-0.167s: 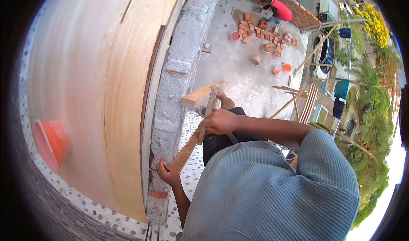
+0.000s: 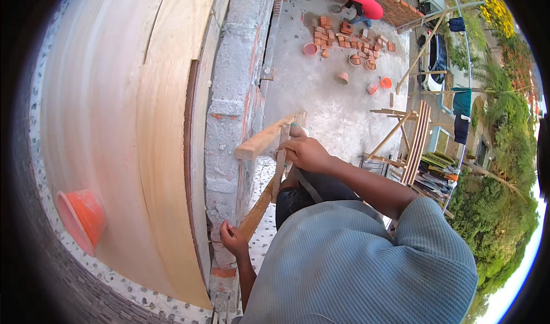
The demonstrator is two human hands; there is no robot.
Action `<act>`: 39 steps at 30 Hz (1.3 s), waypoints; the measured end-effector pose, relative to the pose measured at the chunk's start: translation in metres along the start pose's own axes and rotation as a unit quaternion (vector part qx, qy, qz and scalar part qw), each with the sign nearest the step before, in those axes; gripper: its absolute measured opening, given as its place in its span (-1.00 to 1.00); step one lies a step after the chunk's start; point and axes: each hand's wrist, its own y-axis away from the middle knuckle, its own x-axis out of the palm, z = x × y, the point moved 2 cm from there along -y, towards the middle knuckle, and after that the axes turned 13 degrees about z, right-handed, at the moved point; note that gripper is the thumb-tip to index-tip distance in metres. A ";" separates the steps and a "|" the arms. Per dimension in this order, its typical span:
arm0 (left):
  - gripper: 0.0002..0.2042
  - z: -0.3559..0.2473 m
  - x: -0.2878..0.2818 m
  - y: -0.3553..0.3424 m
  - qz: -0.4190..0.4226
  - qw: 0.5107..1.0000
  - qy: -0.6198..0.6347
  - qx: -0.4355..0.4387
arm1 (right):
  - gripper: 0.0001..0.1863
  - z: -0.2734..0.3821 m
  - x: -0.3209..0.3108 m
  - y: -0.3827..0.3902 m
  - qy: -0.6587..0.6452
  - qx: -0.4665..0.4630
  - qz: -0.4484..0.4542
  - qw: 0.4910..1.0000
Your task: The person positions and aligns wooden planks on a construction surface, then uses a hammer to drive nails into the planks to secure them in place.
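Note:
My right hand [image 2: 306,153] is closed around a narrow wooden slat [image 2: 279,164] of a timber frame. One thick wooden beam [image 2: 260,141] of that frame juts toward the rough concrete ledge [image 2: 226,135]. A second wooden bar [image 2: 258,209] slopes down toward my left hand [image 2: 234,240]. Beside that bar and the ledge, my left hand has its fingers curled in; whether something small is in them is hidden. My leg in black shorts [image 2: 298,201] shows behind the slat.
A pale plywood sheet [image 2: 114,123] covers the left, with an orange bucket [image 2: 85,215] on it. Below at the back, a person in a red shirt [image 2: 366,6] crouches by scattered bricks [image 2: 346,40] and several buckets. Wooden trestles [image 2: 409,143] stand at the right.
My right hand has moved up along the slat, away from the lower bar. My left hand stays beside the sloping bar. The whole view has shifted slightly.

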 end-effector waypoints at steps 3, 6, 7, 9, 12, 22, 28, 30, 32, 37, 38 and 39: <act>-0.75 0.004 0.002 -0.005 -0.027 1.000 0.000 -0.015 | -0.79 -0.001 0.007 -0.007 -0.074 0.085 -0.064 0.992; -0.75 0.002 0.005 -0.012 -0.010 1.000 0.008 0.021 | -0.79 0.004 0.025 -0.051 -0.196 0.001 -0.127 0.972; -0.74 0.001 0.004 -0.013 -0.001 1.000 -0.009 0.010 | -0.79 0.006 0.035 -0.068 -0.194 0.004 -0.153 0.969; -0.73 -0.002 0.002 -0.015 -0.004 1.000 -0.007 0.007 | -0.77 0.004 0.053 -0.098 -0.203 -0.002 -0.196 0.959; -0.72 -0.008 0.001 -0.015 0.011 0.999 -0.030 -0.006 | -0.75 -0.006 0.080 -0.131 -0.264 0.036 -0.206 0.942; -0.72 -0.007 -0.004 -0.011 0.038 0.995 -0.069 -0.053 | -0.74 -0.015 0.091 -0.136 -0.316 -0.004 -0.182 0.931; -0.71 -0.006 0.000 -0.011 0.019 0.996 -0.086 -0.014 | -0.72 -0.015 0.093 -0.136 -0.347 0.017 -0.151 0.926; -0.71 -0.005 -0.001 -0.010 0.026 0.996 -0.086 -0.007 | -0.72 -0.016 0.094 -0.135 -0.350 0.001 -0.163 0.922; -0.71 -0.005 -0.004 -0.008 0.033 0.994 -0.106 -0.014 | -0.79 -0.016 0.097 -0.134 -0.336 0.004 -0.169 0.926; -0.69 -0.006 -0.010 -0.007 0.016 0.991 -0.134 -0.015 | -0.90 -0.030 0.093 -0.125 -0.354 0.022 -0.164 0.921; -0.68 -0.008 -0.009 -0.009 0.011 0.991 -0.133 0.006 | -0.92 -0.039 0.090 -0.118 -0.349 0.046 -0.176 0.919; -0.68 -0.008 -0.009 -0.009 0.006 0.991 -0.131 0.027 | -0.93 -0.050 0.085 -0.106 -0.320 0.039 -0.211 0.923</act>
